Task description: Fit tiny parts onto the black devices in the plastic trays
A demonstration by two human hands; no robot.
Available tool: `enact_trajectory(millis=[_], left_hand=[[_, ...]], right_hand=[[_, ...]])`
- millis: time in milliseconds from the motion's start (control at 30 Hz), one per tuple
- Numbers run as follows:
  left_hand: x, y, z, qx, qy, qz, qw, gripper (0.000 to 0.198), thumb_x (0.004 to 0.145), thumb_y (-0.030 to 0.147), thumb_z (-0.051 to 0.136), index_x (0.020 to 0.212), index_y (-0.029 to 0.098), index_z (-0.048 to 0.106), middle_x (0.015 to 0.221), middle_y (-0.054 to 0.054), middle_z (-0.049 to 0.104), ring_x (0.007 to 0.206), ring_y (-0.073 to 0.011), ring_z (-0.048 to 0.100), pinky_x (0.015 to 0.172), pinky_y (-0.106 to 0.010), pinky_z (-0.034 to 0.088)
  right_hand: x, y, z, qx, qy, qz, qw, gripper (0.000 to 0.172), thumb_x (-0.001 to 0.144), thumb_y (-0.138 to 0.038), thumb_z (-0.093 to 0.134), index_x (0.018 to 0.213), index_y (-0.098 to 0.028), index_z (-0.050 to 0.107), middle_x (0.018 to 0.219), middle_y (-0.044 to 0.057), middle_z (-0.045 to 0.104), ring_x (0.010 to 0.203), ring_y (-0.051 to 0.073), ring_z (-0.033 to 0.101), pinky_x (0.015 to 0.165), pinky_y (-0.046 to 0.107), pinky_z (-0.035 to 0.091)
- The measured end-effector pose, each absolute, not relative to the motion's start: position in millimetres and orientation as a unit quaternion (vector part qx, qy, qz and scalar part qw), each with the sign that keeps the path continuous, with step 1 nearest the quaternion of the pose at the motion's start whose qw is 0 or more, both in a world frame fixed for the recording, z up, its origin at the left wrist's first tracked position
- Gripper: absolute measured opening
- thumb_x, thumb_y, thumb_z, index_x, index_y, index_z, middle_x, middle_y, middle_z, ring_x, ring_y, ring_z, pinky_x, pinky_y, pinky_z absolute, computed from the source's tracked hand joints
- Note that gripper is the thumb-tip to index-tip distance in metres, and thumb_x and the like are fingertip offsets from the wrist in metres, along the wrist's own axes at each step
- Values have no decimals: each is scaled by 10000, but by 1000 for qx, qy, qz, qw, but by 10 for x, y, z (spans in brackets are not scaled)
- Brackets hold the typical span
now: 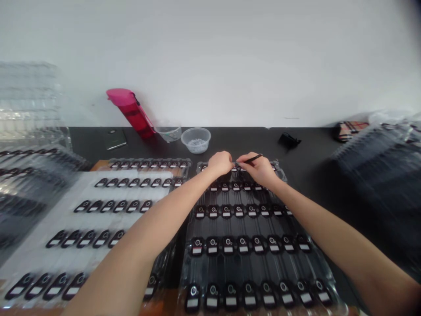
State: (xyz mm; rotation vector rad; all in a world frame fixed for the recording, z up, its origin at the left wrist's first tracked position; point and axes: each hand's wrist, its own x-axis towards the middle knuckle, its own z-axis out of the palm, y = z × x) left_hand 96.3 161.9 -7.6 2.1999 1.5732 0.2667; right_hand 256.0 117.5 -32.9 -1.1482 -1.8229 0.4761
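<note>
My left hand [221, 163] is closed over the far row of a clear plastic tray [230, 264], and whatever its fingers hold is hidden. Close beside it, my right hand [261, 170] grips a slim dark pen-like tool [254, 158], its tip pointing toward the left fingers. Rows of small black parts [242, 242], each with a ring and a white label, fill the tray under both hands. To the left lies a second clear tray [131, 224] with similar black parts, mostly over a white sheet; my left forearm covers some of it.
Behind the trays stand a clear bowl [196, 141] of small pale bits, another clear container [170, 133] and a leaning pink bottle [133, 112]. A phone-like slab [115, 139] and a black object [289, 140] lie farther out. Stacked trays flank both sides [29, 188] [388, 184].
</note>
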Motion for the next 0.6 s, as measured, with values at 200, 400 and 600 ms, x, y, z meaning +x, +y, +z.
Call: enact_trajectory(millis=[200, 400, 600], left_hand=[[968, 1601, -45, 791, 568, 90, 210, 231, 744, 365, 608, 850, 186, 707, 913, -130, 703, 867, -275, 639, 757, -334, 466], [977, 1597, -56, 792, 572, 83, 197, 254, 762, 395, 601, 865, 189, 707, 928, -127, 703, 889, -260, 638, 777, -314, 465], [1018, 1594, -62, 792, 585, 60, 166, 274, 761, 415, 584, 859, 191, 707, 911, -110, 708, 884, -256, 646, 754, -319, 482]], right_hand=[[2553, 1178, -325, -460, -741, 188, 451, 109, 799, -185, 594, 851, -184, 689, 856, 47, 680, 825, 173, 629, 779, 322, 486], [2545, 1172, -315, -459, -748, 182, 444, 110, 798, -171, 596, 854, -169, 691, 849, 51, 679, 818, 168, 627, 780, 306, 477], [2540, 1168, -301, -461, -751, 179, 437, 118, 802, -180, 589, 851, -191, 696, 844, 42, 675, 820, 174, 627, 777, 311, 479]])
